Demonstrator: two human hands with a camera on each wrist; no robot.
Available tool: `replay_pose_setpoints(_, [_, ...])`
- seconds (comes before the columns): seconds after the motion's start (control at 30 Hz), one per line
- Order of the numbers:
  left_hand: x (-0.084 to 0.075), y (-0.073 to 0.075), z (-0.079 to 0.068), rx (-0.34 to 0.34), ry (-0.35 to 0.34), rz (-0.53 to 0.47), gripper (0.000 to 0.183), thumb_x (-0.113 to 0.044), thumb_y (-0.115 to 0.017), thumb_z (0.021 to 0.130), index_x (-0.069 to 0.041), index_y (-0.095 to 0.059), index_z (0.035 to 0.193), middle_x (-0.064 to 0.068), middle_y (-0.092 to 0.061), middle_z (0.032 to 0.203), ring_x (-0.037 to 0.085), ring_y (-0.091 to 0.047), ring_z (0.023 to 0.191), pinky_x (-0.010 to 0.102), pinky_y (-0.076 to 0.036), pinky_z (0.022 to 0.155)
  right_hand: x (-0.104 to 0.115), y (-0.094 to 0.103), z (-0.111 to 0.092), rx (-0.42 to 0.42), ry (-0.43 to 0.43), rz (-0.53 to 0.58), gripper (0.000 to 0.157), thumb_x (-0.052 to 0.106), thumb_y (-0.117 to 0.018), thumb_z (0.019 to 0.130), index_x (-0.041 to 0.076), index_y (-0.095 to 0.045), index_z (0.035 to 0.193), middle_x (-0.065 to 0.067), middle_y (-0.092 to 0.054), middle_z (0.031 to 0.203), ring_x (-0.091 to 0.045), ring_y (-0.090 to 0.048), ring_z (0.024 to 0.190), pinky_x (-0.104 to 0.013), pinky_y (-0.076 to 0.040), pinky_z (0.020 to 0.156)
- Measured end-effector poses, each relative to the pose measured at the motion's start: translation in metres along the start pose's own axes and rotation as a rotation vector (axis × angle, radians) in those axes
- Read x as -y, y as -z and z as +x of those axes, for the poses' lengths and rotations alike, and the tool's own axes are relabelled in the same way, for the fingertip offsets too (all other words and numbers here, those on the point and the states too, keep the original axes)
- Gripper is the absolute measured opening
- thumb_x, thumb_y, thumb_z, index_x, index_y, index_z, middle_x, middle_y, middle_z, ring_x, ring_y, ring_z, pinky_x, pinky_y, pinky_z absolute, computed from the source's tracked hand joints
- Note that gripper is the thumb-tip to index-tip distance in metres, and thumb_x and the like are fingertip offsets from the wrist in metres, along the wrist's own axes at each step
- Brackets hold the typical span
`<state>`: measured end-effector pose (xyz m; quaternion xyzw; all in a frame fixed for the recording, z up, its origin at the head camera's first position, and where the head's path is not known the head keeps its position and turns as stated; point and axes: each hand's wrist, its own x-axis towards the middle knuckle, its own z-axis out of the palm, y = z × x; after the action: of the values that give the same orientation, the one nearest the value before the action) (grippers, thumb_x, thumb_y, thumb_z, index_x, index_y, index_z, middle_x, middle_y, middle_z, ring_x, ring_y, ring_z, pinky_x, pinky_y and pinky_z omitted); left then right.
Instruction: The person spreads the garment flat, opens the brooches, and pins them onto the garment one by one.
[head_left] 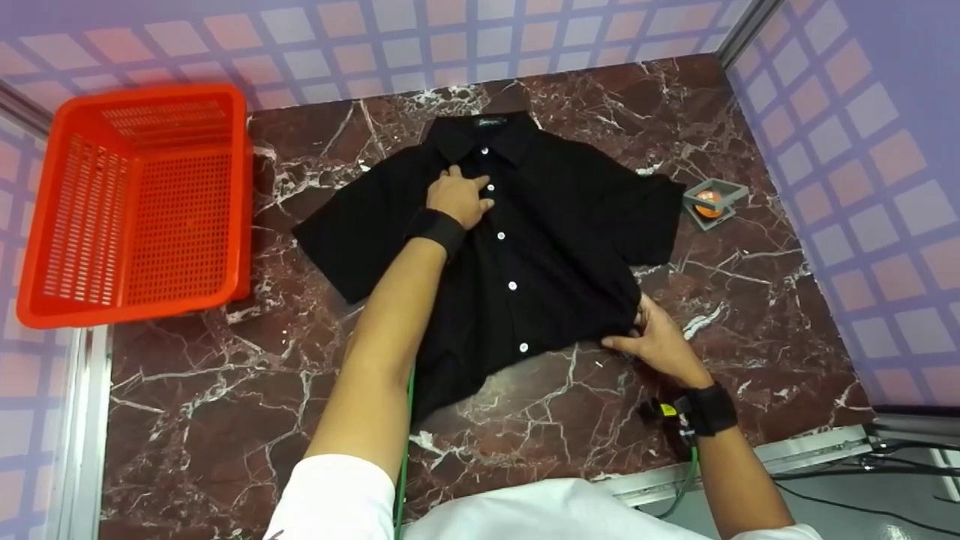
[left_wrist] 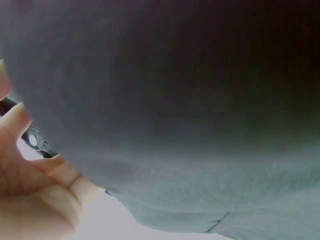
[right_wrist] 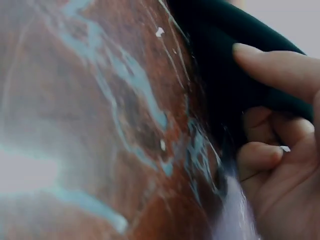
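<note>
A black short-sleeved button-up shirt (head_left: 570, 217) lies front side up with its collar at the far side in the head view. White buttons run down its middle. My left hand (head_left: 459, 196) rests on the upper front beside the button row, fingers spread. Dark cloth (left_wrist: 175, 90) fills most of the left wrist view. At the shirt's lower right corner, my right hand (head_left: 660, 341) grips the hem. The right wrist view shows its thumb (right_wrist: 275, 67) along the cloth and the other fingers curled under. The hem's lower left part is bunched and reaches nearer to me.
An orange-red plastic basket (head_left: 244, 187) stands on the left of the dark red marbled tabletop (head_left: 300, 420). Close to the right sleeve is a small grey open case (head_left: 724, 191) with an orange round piece (head_left: 707, 201). Checked panels (head_left: 390, 45) wall the far side and both flanks.
</note>
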<state>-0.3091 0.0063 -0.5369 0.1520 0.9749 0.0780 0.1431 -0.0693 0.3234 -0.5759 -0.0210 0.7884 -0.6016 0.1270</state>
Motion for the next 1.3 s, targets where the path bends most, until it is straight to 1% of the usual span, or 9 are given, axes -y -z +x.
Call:
replay_pose_setpoints(0.3, [-0.002,0.002,0.002,-0.009,-0.009,0.003,0.055,-0.048,-0.057,0.1,-0.029,-0.049,0.151,0.03,-0.041,0.148,0.048,-0.04,0.138,0.052,-0.041,0.108,0.002,0.018,-0.013,0.128,-0.098,-0.036,0.064,0.005,-0.08,0.085,-0.002,-0.047,0.14,-0.022,-0.07,0.115,-0.015,-0.068,0.097,-0.023,-0.053,0.079])
replay_pose_setpoints(0.4, [-0.001,0.0,0.005,0.008,0.003,0.009,0.056,-0.049,-0.057,0.099,-0.03,-0.047,0.152,0.029,-0.04,0.149,0.048,-0.04,0.138,0.052,-0.041,0.108,0.001,0.023,-0.018,0.098,-0.087,-0.096,0.047,0.012,-0.079,0.088,0.0,-0.058,0.128,-0.013,-0.073,0.098,-0.012,-0.065,0.083,-0.02,-0.049,0.07])
replay_pose_setpoints(0.5, [0.0,-0.001,0.007,0.017,0.01,0.01,0.057,-0.05,-0.057,0.099,-0.031,-0.047,0.152,0.029,-0.04,0.149,0.048,-0.039,0.139,0.052,-0.041,0.108,-0.001,0.026,-0.022,0.043,-0.078,-0.115,0.032,0.017,-0.077,0.09,0.0,-0.065,0.116,-0.007,-0.071,0.091,-0.011,-0.062,0.077,-0.02,-0.046,0.064])
replay_pose_setpoints(0.73, [0.002,-0.004,0.01,0.015,0.017,0.012,0.057,-0.05,-0.057,0.099,-0.032,-0.046,0.152,0.029,-0.039,0.15,0.048,-0.038,0.139,0.052,-0.04,0.109,-0.005,0.034,-0.029,-0.009,-0.091,0.008,0.036,0.007,-0.08,0.085,-0.004,-0.064,0.115,-0.013,-0.07,0.101,-0.018,-0.065,0.083,-0.024,-0.051,0.07])
replay_pose_setpoints(0.9, [0.004,-0.005,0.01,0.024,0.02,0.011,0.058,-0.051,-0.057,0.099,-0.032,-0.046,0.152,0.029,-0.038,0.151,0.048,-0.037,0.14,0.052,-0.04,0.108,-0.006,0.036,-0.03,0.02,-0.081,-0.053,0.043,0.006,-0.086,0.078,-0.002,-0.064,0.115,-0.013,-0.068,0.103,-0.019,-0.064,0.087,-0.024,-0.051,0.078])
replay_pose_setpoints(1.03, [0.004,-0.004,0.008,0.019,0.023,-0.005,0.058,-0.05,-0.058,0.098,-0.031,-0.047,0.152,0.029,-0.038,0.151,0.048,-0.037,0.14,0.052,-0.039,0.11,-0.004,0.037,-0.031,0.019,-0.062,-0.172,0.048,0.005,-0.086,0.077,0.005,-0.068,0.122,-0.008,-0.068,0.111,-0.017,-0.062,0.093,-0.022,-0.047,0.085])
replay_pose_setpoints(1.13, [0.004,-0.003,0.007,0.01,0.022,-0.01,0.058,-0.05,-0.059,0.098,-0.031,-0.047,0.151,0.029,-0.039,0.15,0.048,-0.038,0.139,0.052,-0.038,0.11,-0.003,0.036,-0.033,0.006,-0.059,-0.233,0.035,0.002,-0.084,0.079,0.004,-0.072,0.111,-0.006,-0.068,0.101,-0.016,-0.061,0.086,-0.023,-0.047,0.08])
replay_pose_setpoints(1.23, [0.004,-0.002,0.006,0.005,0.017,-0.007,0.058,-0.05,-0.059,0.098,-0.03,-0.047,0.151,0.029,-0.039,0.15,0.048,-0.038,0.139,0.052,-0.039,0.11,-0.002,0.035,-0.035,-0.004,-0.069,-0.204,0.024,-0.001,-0.082,0.079,-0.001,-0.07,0.1,-0.006,-0.068,0.091,-0.017,-0.06,0.078,-0.025,-0.049,0.073])
replay_pose_setpoints(1.3, [0.005,-0.002,0.005,0.003,0.015,-0.005,0.058,-0.05,-0.058,0.098,-0.03,-0.047,0.151,0.03,-0.039,0.15,0.048,-0.038,0.139,0.052,-0.039,0.11,-0.001,0.035,-0.036,-0.007,-0.073,-0.167,0.023,-0.001,-0.081,0.081,-0.003,-0.069,0.1,-0.005,-0.069,0.092,-0.016,-0.061,0.08,-0.024,-0.05,0.074])
